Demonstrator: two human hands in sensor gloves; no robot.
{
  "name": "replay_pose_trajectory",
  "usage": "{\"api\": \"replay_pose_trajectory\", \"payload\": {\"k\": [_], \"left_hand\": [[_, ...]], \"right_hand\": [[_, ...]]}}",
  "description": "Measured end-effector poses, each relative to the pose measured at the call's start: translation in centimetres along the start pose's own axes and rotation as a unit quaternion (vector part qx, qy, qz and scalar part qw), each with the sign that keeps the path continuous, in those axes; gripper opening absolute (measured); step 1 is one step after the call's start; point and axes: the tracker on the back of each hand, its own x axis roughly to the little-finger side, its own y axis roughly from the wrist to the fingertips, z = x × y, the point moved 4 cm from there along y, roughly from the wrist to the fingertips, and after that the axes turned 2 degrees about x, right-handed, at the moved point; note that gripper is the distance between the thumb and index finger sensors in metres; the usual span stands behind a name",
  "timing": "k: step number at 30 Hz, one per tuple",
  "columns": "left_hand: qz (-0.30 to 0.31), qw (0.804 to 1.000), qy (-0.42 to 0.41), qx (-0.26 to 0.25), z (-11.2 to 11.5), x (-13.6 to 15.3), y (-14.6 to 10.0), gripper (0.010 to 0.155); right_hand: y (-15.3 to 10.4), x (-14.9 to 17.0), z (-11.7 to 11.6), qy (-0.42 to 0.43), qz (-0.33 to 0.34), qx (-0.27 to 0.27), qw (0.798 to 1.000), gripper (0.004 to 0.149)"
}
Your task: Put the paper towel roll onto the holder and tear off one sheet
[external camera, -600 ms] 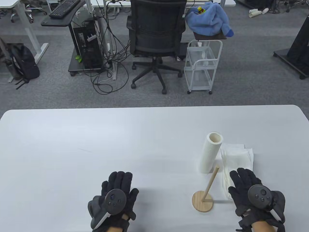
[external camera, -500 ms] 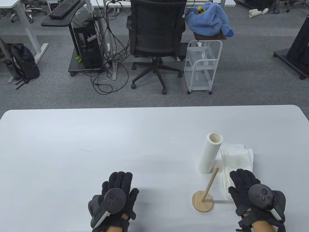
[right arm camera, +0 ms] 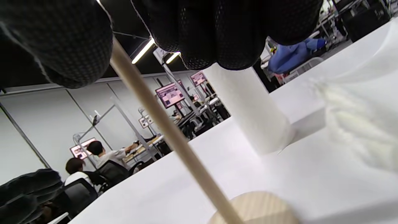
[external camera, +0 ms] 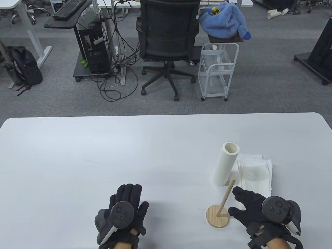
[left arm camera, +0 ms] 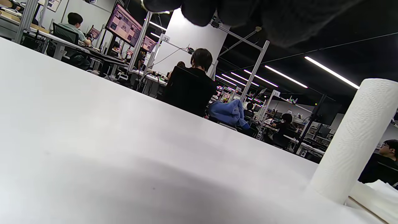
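A slim white paper towel roll (external camera: 225, 164) (left arm camera: 353, 140) (right arm camera: 248, 109) stands upright on the table, right of centre. Just in front of it stands the wooden holder (external camera: 218, 215), a round base with a bare upright rod (external camera: 226, 195) (right arm camera: 164, 130). My right hand (external camera: 249, 205) hovers low beside the rod, fingers spread toward it, holding nothing. In the right wrist view my fingers (right arm camera: 224, 34) hang close over the rod. My left hand (external camera: 125, 207) lies flat on the table at the front, empty.
A stack of loose white paper sheets (external camera: 255, 171) lies right of the roll, partly under my right hand. The white table (external camera: 103, 155) stretches out to the left and back. Beyond its far edge stand an office chair (external camera: 168, 39) and a wire cart (external camera: 218, 70).
My right hand has moved left off the paper sheets toward the holder's rod and turned, fingers spreading. The left hand, roll and holder have stayed put.
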Motion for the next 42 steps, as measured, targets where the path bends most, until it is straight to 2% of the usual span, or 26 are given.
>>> {"api": "replay_pose_trajectory", "payload": {"k": [7,18,23,31,42], "left_hand": [[0.0,1.0,-0.018,-0.002,-0.1,0.2,-0.1,0.068],[-0.001,1.0,-0.031,0.002,0.0,0.4,0.0,0.068],[-0.004,0.999,-0.038,0.003,0.0,0.5,0.0,0.068],[-0.004,0.999,-0.047,0.003,0.0,0.6,0.0,0.068],[-0.012,0.998,-0.057,0.011,0.2,0.8,0.1,0.069]], "right_hand": [[1.9,-0.2,-0.7,0.005,-0.01,0.009,1.0,0.075],[2.3,-1.1,-0.9,-0.003,0.032,0.044,0.999,0.05],[2.7,-2.2,-0.4,0.003,0.042,0.066,0.997,0.049],[5.0,-5.0,-0.3,-0.011,0.053,0.076,0.996,0.049],[8.6,-7.2,-2.4,-0.016,0.062,0.085,0.994,0.049]]}}
